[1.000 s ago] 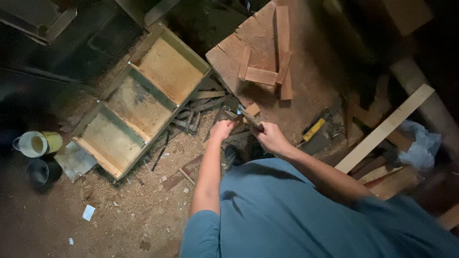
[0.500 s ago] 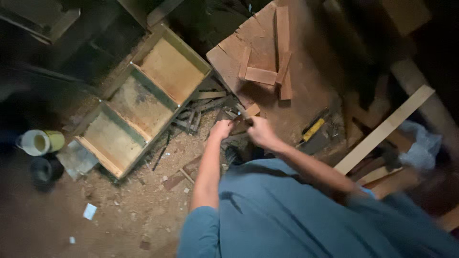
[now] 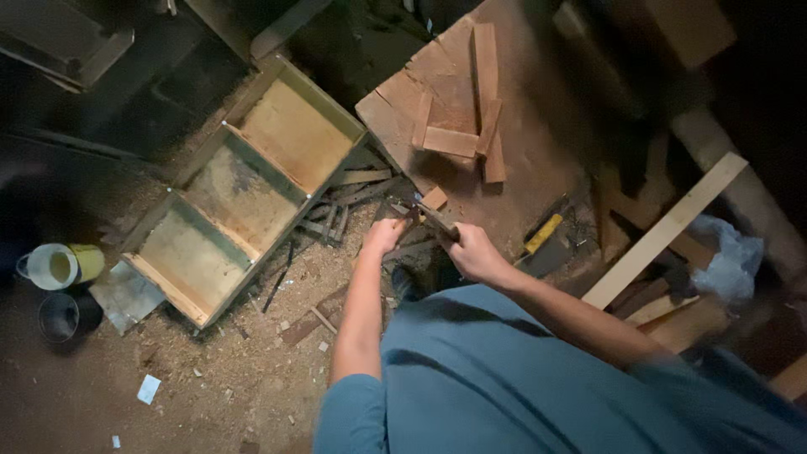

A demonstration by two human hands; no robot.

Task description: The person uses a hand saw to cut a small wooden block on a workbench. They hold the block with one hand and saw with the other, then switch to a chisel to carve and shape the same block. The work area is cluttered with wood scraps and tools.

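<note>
Gripping a wooden-handled tool (image 3: 439,222) in closed right hand (image 3: 473,252) fingers, the person has barely shifted since a second ago, left hand (image 3: 384,235) fingers still curled among scrap sticks (image 3: 353,195) beside the wooden tray (image 3: 244,185).

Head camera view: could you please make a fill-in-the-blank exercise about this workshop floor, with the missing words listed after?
1. The long wooden box lying on the sawdust is divided into ___ open compartments.
2. The right hand grips a wooden tool handle, and the left hand rests just to its ___.
3. The pale cup at the left edge lies on its ___.
4. The person's sleeves are ___ in colour.

Missing words: three; left; side; blue
</note>
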